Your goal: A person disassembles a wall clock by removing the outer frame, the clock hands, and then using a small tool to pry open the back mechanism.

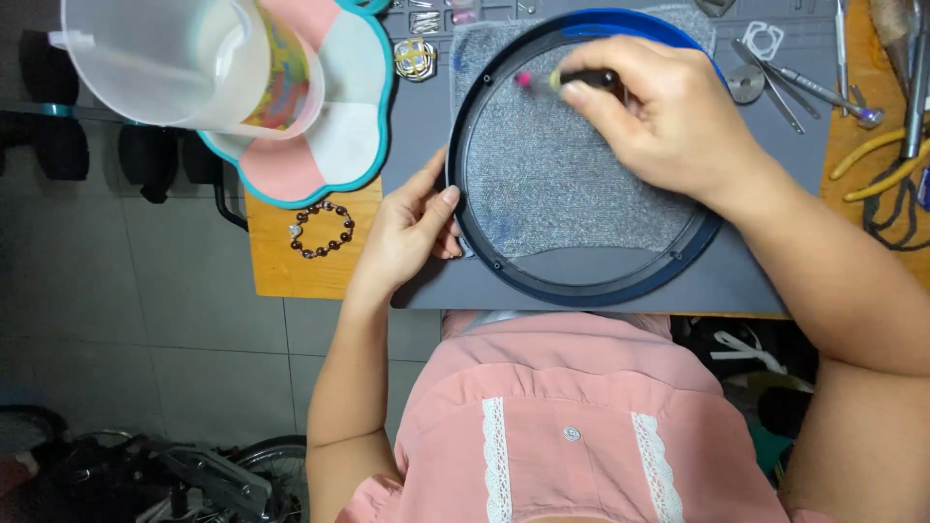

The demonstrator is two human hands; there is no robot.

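Observation:
A large round blue-rimmed frame [581,288] lies on a grey work mat [426,126], with a silvery grey cloth [552,174] showing through its middle. My left hand [412,228] rests on the frame's left rim, thumb and fingers steadying it. My right hand [659,116] is over the frame's upper part, shut on a small black tool with a pink tip [572,77] that points left just above the cloth.
A brown bead bracelet [323,229] lies on the wooden tabletop [281,261] at the left. A clear plastic jug [184,58] sits on a teal-edged tray [334,145]. Tweezers [775,82], small metal parts and yellow-handled pliers [882,160] lie at the right.

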